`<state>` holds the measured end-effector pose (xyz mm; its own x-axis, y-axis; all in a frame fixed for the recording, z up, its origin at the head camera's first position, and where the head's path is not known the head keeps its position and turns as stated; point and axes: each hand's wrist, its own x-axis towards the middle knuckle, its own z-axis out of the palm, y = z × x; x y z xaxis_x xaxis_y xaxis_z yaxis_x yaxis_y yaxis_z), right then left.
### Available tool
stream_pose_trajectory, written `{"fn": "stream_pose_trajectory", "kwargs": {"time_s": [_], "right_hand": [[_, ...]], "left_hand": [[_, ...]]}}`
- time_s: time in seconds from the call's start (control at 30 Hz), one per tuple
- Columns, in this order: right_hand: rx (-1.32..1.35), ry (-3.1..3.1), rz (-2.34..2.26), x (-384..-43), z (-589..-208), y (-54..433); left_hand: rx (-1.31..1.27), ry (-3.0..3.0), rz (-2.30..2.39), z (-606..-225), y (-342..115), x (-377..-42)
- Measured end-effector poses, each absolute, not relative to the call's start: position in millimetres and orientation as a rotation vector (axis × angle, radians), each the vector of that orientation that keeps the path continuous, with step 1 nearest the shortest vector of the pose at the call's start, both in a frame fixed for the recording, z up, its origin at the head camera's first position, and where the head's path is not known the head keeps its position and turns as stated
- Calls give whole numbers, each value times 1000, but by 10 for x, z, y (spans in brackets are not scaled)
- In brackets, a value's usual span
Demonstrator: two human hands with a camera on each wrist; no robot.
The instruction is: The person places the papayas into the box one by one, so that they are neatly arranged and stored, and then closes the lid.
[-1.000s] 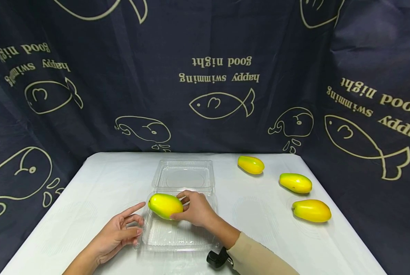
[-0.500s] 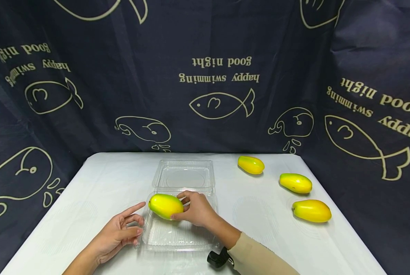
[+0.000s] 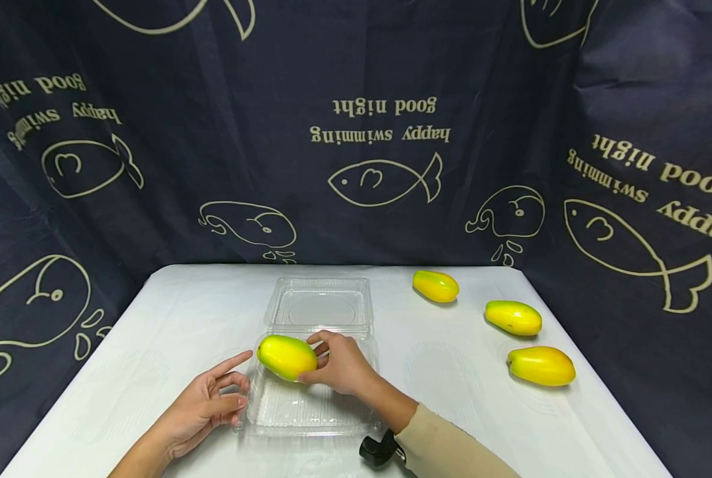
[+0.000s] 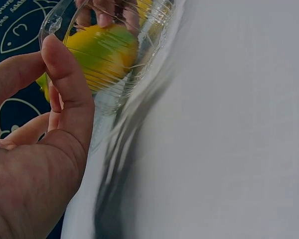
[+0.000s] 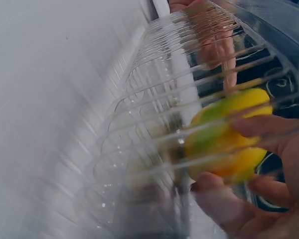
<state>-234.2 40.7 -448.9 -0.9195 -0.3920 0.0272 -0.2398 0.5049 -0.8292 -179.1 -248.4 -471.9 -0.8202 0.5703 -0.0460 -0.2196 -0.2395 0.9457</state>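
Observation:
A yellow-green papaya [image 3: 286, 357] is in my right hand [image 3: 344, 364], gripped at its right end between thumb and fingers. It is over the back left part of a clear plastic clamshell box [image 3: 314, 405], whose lid lies open at the back. In the right wrist view the papaya [image 5: 229, 134] shows through the ribbed clear wall, the thumb and fingers on either side of it. My left hand [image 3: 203, 408] is at the box's left edge, index finger extended, other fingers loosely bent. The left wrist view puts its thumb [image 4: 65, 74] against the box's rim.
Three more papayas lie to the right on the white table: one at the back [image 3: 436, 287], one in the middle [image 3: 513, 318] and one nearer [image 3: 541, 366]. A dark printed cloth [image 3: 385, 232] hangs behind the table. A black clip-like object [image 3: 376, 451] is by the right sleeve.
Hardly anything differs. The papaya in my right hand has tilted or shifted very slightly; both hands and the box stay in place.

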Motion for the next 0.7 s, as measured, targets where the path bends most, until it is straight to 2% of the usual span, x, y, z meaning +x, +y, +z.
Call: {"fn": "stream_pose_trajectory", "kwargs": {"time_s": [0.7], "right_hand": [[-541, 2574, -1361, -2344, -4499, 412]], "left_hand": [[429, 1533, 2089, -4725, -2492, -1790]]}}
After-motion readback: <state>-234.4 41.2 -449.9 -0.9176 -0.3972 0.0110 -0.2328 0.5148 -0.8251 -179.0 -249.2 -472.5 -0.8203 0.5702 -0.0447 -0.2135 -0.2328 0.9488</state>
